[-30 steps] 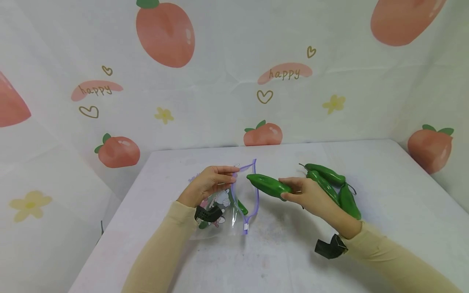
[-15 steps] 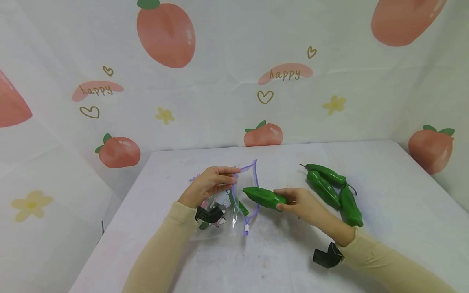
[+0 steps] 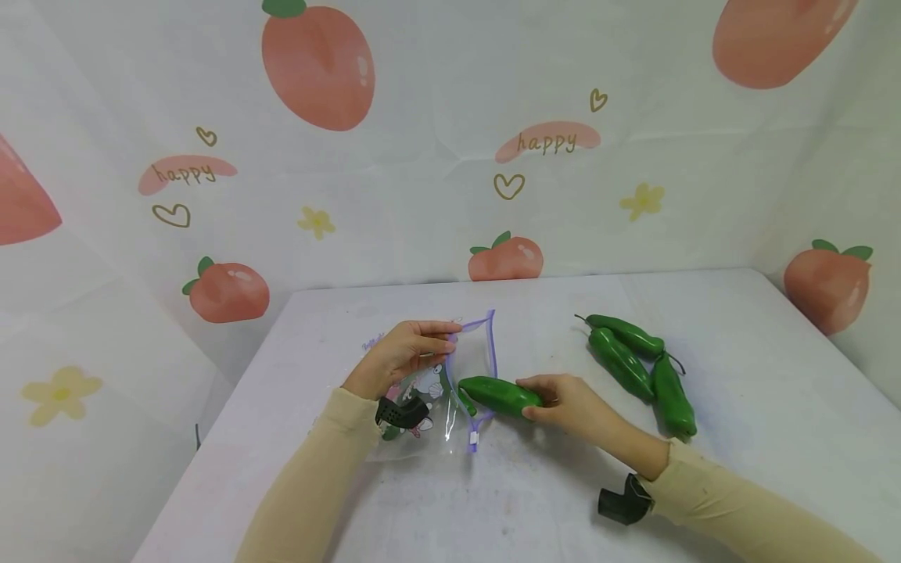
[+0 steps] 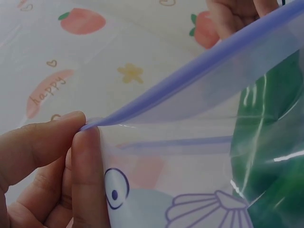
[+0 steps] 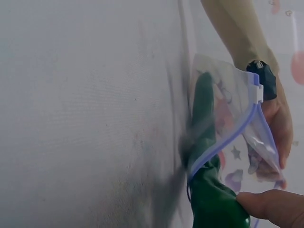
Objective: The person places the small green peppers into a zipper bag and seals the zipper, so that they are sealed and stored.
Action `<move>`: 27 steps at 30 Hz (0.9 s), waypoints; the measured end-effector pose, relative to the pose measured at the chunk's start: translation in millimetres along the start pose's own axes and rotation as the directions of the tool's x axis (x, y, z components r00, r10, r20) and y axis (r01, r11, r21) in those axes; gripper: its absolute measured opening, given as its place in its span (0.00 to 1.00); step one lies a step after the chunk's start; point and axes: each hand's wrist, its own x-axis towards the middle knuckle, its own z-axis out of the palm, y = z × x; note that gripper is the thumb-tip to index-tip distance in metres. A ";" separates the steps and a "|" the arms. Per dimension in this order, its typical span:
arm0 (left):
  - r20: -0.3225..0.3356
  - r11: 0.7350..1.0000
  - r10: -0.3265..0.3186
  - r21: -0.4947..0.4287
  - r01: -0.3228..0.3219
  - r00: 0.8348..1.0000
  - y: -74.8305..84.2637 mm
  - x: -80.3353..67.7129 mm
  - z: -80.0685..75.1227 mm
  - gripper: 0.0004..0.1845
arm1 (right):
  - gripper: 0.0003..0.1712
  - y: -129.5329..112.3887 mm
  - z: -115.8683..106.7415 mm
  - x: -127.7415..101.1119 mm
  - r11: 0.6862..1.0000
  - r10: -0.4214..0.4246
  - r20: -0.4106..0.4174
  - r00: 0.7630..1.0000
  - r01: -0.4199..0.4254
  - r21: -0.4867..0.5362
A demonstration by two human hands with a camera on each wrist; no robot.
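On the table (image 3: 739, 344), the bag (image 3: 450, 399) stays held open, its rim pinched by the left hand (image 3: 404, 352). The right hand (image 3: 570, 403), gripping a pepper (image 3: 496, 395), has lowered its tip into the mouth. Three peppers (image 3: 637, 363) lie apart.

Both arms wore long, close-fitting beige sleeves (image 3: 310, 485) reaching to the wrists. A small black camera mount (image 3: 401, 411) was strapped at each wrist, hands bare.

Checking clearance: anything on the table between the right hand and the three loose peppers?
Nothing: in the head view bare white table separates the right hand, holding a green pepper, from the three loose peppers.
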 end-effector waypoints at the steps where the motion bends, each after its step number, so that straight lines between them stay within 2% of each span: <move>1: 0.001 1.000 -0.001 0.002 0.001 1.000 0.1 0.1 0.0 0.18 | 0.25 -0.4 0.6 0.3 1.000 0.003 0.002 1.000 -0.003 -0.009; 8: 0.012 1.000 -0.005 0.014 0.005 1.000 0.1 -0.1 0.3 0.19 | 0.25 -3.5 4.8 3.8 0.999 0.047 0.004 0.999 -0.047 -0.004; 23: 0.010 1.000 -0.003 0.029 0.002 1.000 1.5 -0.8 -0.3 0.19 | 0.21 -8.0 9.5 17.1 0.998 -0.028 -0.008 1.000 0.029 0.047; 27: 0.016 1.000 0.001 0.019 -0.001 1.000 1.8 -0.6 -0.6 0.18 | 0.19 -8.6 11.1 22.1 0.996 -0.073 -0.004 0.997 0.073 0.052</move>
